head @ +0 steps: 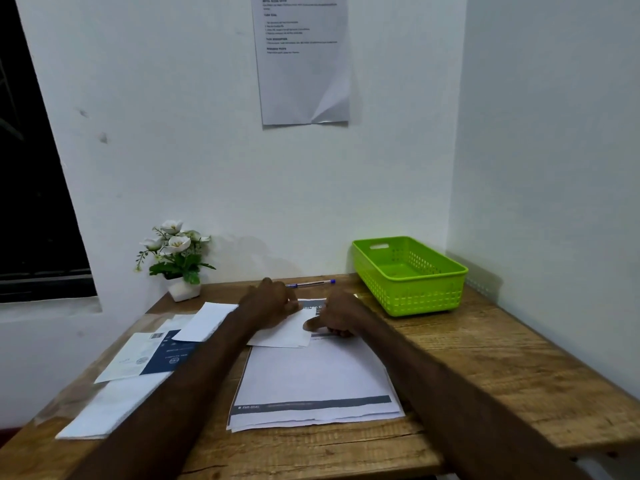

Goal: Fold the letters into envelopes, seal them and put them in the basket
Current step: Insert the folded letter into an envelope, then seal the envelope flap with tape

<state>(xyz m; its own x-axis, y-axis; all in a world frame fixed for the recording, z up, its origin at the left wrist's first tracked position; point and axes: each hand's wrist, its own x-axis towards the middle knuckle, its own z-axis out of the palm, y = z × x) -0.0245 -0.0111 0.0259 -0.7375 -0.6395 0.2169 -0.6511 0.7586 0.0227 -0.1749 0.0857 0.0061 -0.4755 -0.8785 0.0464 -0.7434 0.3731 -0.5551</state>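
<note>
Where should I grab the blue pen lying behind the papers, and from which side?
Pinch the pen around the middle of its thin barrel, coming straight down from above. It lies flat on the wooden table, running left to right, so fingers should close across it front to back. The left hand partly covers its left end, so the right half looks easier to reach.

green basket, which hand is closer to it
Right. The right hand rests on the papers just left of the green basket, near its front corner. The left hand lies farther left, beyond the right hand, below the pen.
</note>
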